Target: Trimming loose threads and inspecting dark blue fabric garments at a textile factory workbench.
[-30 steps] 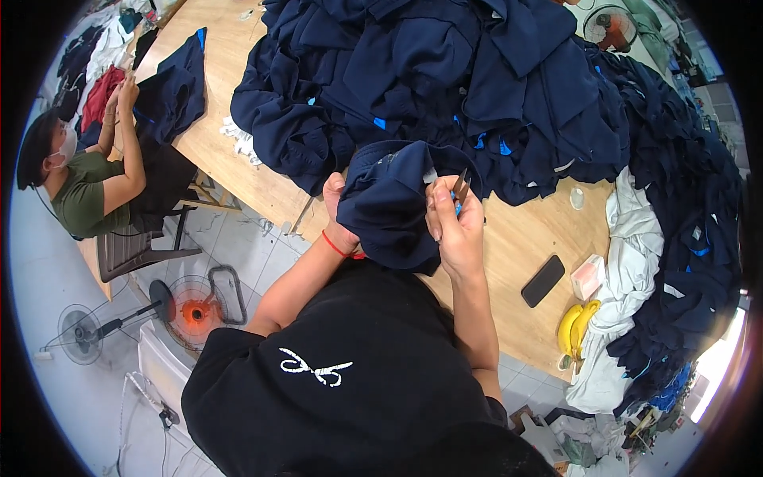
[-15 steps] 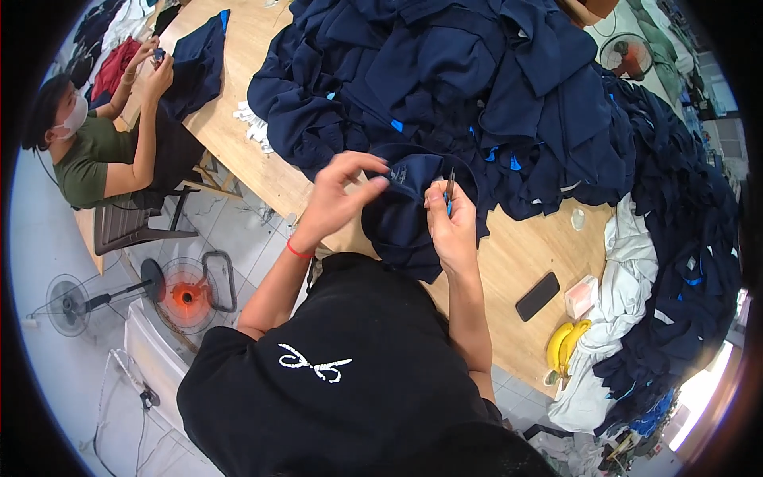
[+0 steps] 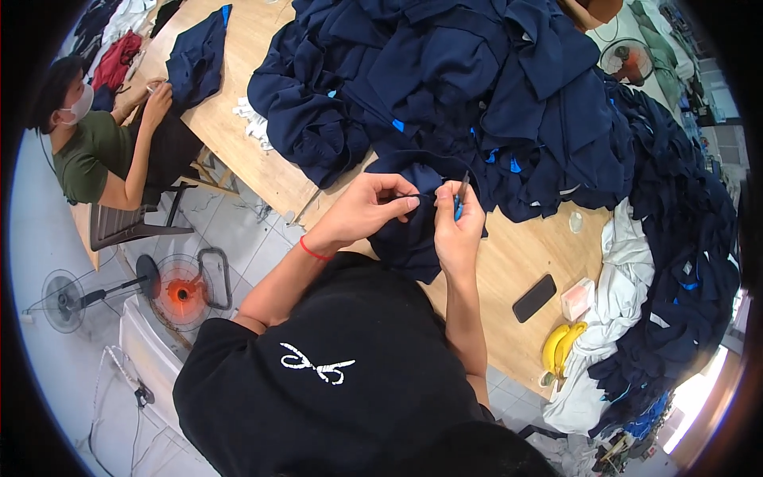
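A navy garment point(image 3: 404, 248) hangs over the table edge in front of me, its dark band stretched between my two hands. My left hand point(image 3: 367, 208) is closed, thumb and fingertips pinching that band. On the other side my right hand point(image 3: 458, 226) pinches the band too, and small blue-handled snips point(image 3: 458, 208) rest in its grip with the blades pointing away from me. Behind the hands rises a big heap of navy garments point(image 3: 445, 71) with bright blue tags.
On the wooden table point(image 3: 509, 262) to the right lie a phone point(image 3: 534, 298), a pink-and-white pack point(image 3: 578, 299), bananas point(image 3: 563, 350) and white cloth point(image 3: 616, 294). A co-worker point(image 3: 103, 151) sits at the far left, beyond a standing fan point(image 3: 183, 294).
My left hand has come down from the raised, apart-fingered pose and now pinches the garment's band. My right hand has lowered slightly, keeping the snips. The co-worker's hands have dropped.
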Motion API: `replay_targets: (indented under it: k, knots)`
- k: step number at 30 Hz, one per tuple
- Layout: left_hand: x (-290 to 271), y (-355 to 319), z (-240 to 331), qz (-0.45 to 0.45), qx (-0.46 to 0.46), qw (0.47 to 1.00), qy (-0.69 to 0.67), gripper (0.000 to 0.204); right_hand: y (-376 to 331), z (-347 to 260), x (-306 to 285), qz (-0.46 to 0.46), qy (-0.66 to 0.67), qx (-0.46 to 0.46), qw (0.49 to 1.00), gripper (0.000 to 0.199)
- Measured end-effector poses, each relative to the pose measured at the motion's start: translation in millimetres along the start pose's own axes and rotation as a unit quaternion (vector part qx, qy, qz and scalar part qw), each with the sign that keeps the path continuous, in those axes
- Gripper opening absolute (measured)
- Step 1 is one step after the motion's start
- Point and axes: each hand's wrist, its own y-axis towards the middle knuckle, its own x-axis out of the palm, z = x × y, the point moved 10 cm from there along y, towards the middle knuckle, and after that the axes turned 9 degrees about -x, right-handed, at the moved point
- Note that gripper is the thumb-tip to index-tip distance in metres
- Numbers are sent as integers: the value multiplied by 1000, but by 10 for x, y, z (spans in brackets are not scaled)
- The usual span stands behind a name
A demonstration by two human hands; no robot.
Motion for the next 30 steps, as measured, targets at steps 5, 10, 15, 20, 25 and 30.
replay_targets:
  k: [5,10,15,20,25,30]
  knots:
    - [10,-63,-29,-7,-29,995,-91,14,-101,-63,-175,53,-41,21,998,17]
    - [-10,-66,-27,4,-12,995,-102,13,-256,-211,-241,32,-121,-1,992,17]
    - [-3,-80,33,8,-6,999,-46,13,-368,-402,-52,-19,-178,-50,983,26]
    - [44,-89,36,2,0,1000,-21,14,-308,-396,-27,-11,-151,-59,987,27]
    - [74,-117,69,2,0,1000,-8,15,-286,-421,-12,-12,-145,-70,987,26]
    - [75,-126,86,3,-6,1000,4,15,-269,-475,-30,-10,-164,-81,983,24]
